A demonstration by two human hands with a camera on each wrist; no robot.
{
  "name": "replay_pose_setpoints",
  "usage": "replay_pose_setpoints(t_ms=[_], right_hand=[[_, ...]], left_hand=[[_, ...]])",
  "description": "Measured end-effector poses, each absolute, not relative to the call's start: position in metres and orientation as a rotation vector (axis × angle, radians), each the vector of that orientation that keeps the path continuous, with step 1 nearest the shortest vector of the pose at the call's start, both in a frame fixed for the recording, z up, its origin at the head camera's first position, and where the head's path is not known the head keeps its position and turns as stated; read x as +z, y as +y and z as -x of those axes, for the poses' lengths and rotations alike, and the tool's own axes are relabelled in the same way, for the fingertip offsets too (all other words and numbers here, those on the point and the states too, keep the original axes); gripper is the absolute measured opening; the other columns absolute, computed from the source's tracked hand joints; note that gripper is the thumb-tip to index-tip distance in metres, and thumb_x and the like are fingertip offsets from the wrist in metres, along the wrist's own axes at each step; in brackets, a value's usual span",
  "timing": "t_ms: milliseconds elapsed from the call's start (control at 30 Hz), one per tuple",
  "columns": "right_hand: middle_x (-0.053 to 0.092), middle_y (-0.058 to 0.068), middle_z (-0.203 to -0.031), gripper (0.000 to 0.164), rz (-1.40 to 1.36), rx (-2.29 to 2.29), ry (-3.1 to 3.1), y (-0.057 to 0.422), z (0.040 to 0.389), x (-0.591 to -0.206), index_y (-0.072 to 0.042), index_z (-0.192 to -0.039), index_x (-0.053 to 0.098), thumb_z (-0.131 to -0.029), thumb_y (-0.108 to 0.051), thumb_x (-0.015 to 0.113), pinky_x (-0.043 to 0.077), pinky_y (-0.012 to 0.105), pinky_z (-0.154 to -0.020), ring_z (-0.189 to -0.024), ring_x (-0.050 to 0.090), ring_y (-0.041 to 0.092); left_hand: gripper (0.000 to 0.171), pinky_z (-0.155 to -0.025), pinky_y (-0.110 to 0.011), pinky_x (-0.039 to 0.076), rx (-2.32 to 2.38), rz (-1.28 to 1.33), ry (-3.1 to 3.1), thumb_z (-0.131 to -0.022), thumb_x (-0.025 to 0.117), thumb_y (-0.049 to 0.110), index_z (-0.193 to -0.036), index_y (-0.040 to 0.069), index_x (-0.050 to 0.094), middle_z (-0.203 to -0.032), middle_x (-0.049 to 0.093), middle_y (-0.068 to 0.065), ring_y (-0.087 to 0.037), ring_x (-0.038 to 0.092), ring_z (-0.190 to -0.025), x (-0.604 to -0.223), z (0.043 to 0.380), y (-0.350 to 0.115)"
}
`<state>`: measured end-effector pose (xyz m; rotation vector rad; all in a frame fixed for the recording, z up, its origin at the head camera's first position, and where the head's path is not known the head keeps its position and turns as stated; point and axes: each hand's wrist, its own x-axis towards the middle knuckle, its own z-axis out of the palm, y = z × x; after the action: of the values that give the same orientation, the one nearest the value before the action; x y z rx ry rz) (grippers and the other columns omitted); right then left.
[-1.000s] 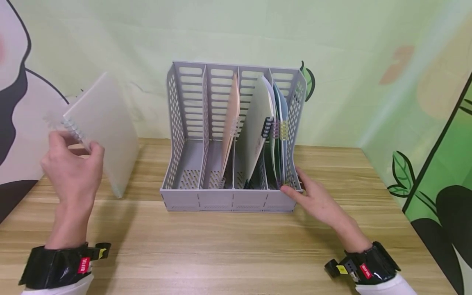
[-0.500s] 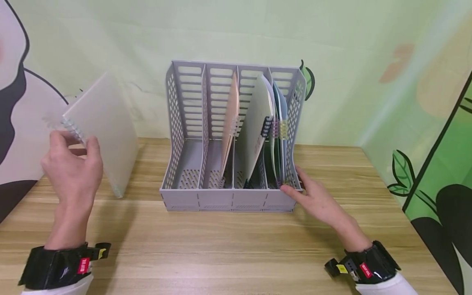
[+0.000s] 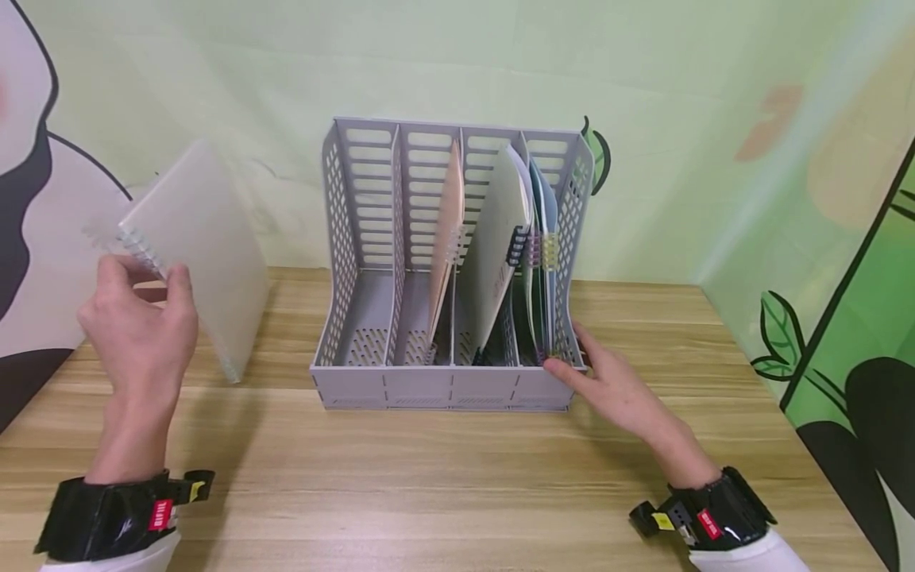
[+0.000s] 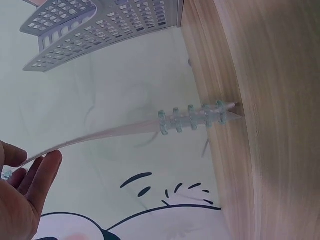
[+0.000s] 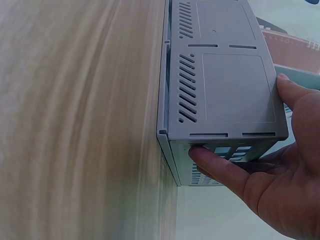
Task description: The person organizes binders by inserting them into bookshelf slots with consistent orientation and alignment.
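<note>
On the left, my left hand (image 3: 143, 326) pinches a spiral-bound notebook (image 3: 221, 262) with a translucent whitish cover by its ringed edge. The notebook stands tilted, its lower corner close over the tabletop. In the left wrist view the notebook (image 4: 120, 131) shows edge-on and slightly bowed, with clear rings. A grey file rack (image 3: 422, 389) with upright dividers stands in the middle. My right hand (image 3: 622, 389) grips its front right corner, one digit on the rim and others along the perforated side. In the right wrist view the rack's front panel (image 5: 237, 87) is up close.
Inside the rack, a peach notebook (image 3: 448, 222) leans in the second slot from the left. A pale notebook with black rings (image 3: 496, 230) leans in the third, and bluish notebooks (image 3: 546, 206) fill the rightmost. Behind the wooden table (image 3: 429, 492) hangs a green printed backdrop (image 3: 643, 71).
My left thumb has shifted slightly left along the notebook, and the notebook's top edge has tipped a little to the left. The right hand and the rack stay in place.
</note>
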<state>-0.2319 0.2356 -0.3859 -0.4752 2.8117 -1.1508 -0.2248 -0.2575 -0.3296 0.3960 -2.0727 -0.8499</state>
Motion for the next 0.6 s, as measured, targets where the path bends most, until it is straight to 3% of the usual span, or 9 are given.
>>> replay_pose_setpoints(t_ms=[600], right_hand=[[0.046,0.021,-0.14,0.08,0.484,-1.149,2.811,0.2364,0.2324,-0.3872,-0.008,-0.158,0.014,-0.1,-0.045,0.055,0.04,0.045,-0.101,-0.124,0.051,0.037]], left_hand=[[0.028,-0.067,-0.002,0.043,-0.823,-0.316,-2.003,-0.095,0.059,0.023,-0.111,-0.001,0.062,-0.103,0.069,-0.009,0.029,0.04,-0.07,-0.3311,0.2263,-0.2568]])
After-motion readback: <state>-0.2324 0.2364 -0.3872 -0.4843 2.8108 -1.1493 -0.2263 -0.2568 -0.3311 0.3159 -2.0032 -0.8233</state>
